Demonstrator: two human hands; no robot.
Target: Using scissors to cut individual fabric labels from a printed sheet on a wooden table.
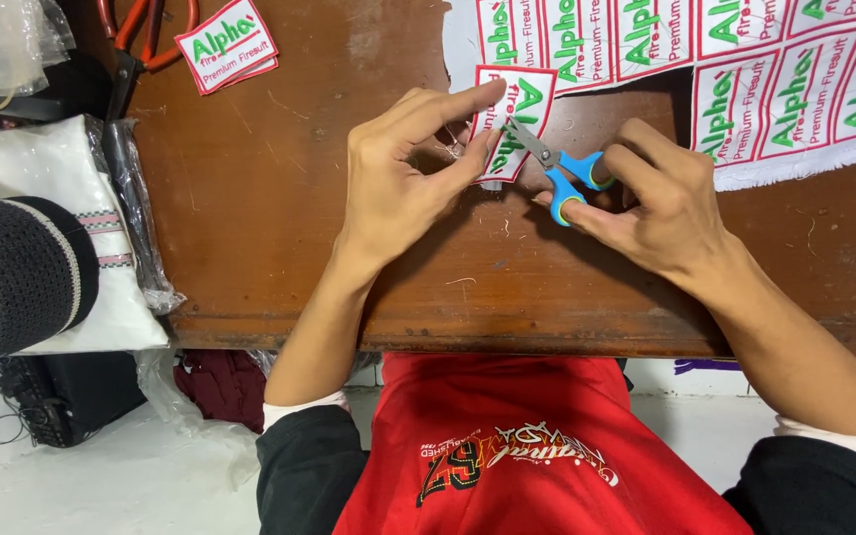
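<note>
Currently, left hand (388,178) pinches one patch (513,119) above the worktop (269,198); right hand (651,198) grips small scissors (557,168), blades at its edge. Finished patches (225,45) lie stacked; the uncut sheet (745,69) remains.

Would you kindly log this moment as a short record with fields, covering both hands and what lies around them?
left hand: pinches a single embroidered patch by its edge
right hand: fingers through the blue-handled scissors, blades at the patch
surface: brown wooden table
nearby: uncut patch sheet at top right; stack of cut patches and orange-handled shears at top left
</note>
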